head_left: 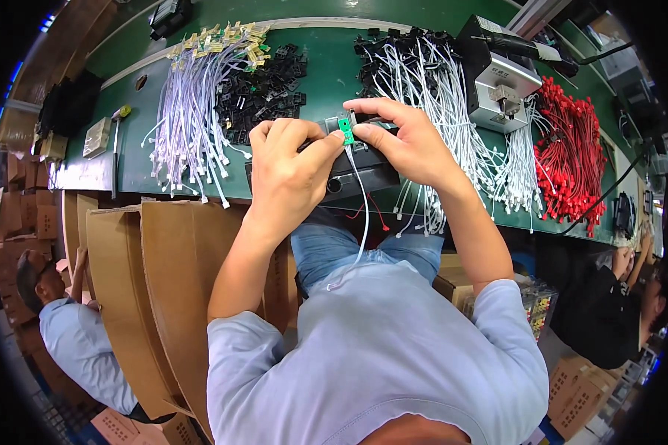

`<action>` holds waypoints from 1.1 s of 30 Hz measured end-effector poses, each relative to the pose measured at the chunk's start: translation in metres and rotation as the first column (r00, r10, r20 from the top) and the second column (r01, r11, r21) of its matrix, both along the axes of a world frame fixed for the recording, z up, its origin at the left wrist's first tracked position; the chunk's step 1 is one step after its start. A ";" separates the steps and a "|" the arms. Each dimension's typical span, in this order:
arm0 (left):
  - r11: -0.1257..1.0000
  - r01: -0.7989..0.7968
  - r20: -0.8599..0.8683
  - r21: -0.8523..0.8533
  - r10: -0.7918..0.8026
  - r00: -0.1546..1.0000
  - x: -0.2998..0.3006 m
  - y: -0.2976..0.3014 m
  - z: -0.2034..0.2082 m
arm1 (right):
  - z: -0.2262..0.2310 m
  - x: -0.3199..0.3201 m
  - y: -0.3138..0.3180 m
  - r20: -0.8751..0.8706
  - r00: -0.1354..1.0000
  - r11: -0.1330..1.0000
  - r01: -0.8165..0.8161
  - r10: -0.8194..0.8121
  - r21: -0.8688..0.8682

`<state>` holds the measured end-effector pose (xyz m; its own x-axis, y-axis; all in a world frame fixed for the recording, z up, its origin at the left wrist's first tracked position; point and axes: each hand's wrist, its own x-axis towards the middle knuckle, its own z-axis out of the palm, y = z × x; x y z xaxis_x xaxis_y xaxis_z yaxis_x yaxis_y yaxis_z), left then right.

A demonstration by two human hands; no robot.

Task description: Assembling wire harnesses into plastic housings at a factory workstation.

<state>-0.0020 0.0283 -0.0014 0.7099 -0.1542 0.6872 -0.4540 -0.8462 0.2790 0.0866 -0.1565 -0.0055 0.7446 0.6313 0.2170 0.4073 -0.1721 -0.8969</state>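
A small green circuit board (344,124) is pinched between my two hands, in front of my body. My left hand (291,165) is closed, its thumb tip pressed against the board's left side. At the other side, the thumb and forefinger of my right hand (412,144) close on the board's edge. A white cable (365,215) runs down from the board and ends in a connector over my shirt. Beneath my hands lies a black plastic housing (364,176), partly covered by them. A short red wire (378,213) hangs near the table's front edge.
Bundles of white cables (189,119) with small boards lie left, beside black plastic parts (271,93). More white cables (430,89), a metal bench machine (501,81) and red cables (571,148) stand right. Cardboard boxes (189,274) adjoin the table. Other people sit at both sides.
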 end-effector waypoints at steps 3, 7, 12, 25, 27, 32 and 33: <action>1.000 0.016 -0.034 0.016 -0.015 0.999 0.003 0.000 0.002 | 0.001 0.002 -0.003 0.034 0.999 1.000 -0.024 0.024 0.010; 0.994 0.106 -0.029 -0.006 -0.106 0.994 0.007 0.001 0.002 | 0.005 0.023 -0.031 0.133 0.962 0.962 0.216 -0.238 0.164; 0.993 0.112 -0.054 0.029 -0.110 0.992 0.008 -0.004 0.008 | -0.005 0.151 -0.164 0.012 0.194 0.181 0.894 -0.981 0.409; 0.991 0.129 -0.151 -0.033 -0.133 0.980 0.011 -0.003 0.013 | 0.049 0.188 -0.195 -0.001 0.761 0.470 0.402 -0.649 0.786; 0.992 0.116 -0.156 -0.049 -0.123 0.980 0.010 -0.002 0.010 | 0.075 0.162 -0.185 0.192 0.675 0.526 0.332 -0.712 0.783; 0.993 0.119 -0.153 -0.026 -0.122 0.981 0.008 -0.003 0.007 | 0.066 0.123 -0.175 -0.041 0.757 0.430 0.414 -0.652 0.802; 0.993 0.118 -0.159 -0.026 -0.121 0.980 0.008 -0.003 0.007 | 0.058 0.121 -0.174 -0.106 0.818 0.437 0.405 -0.565 0.803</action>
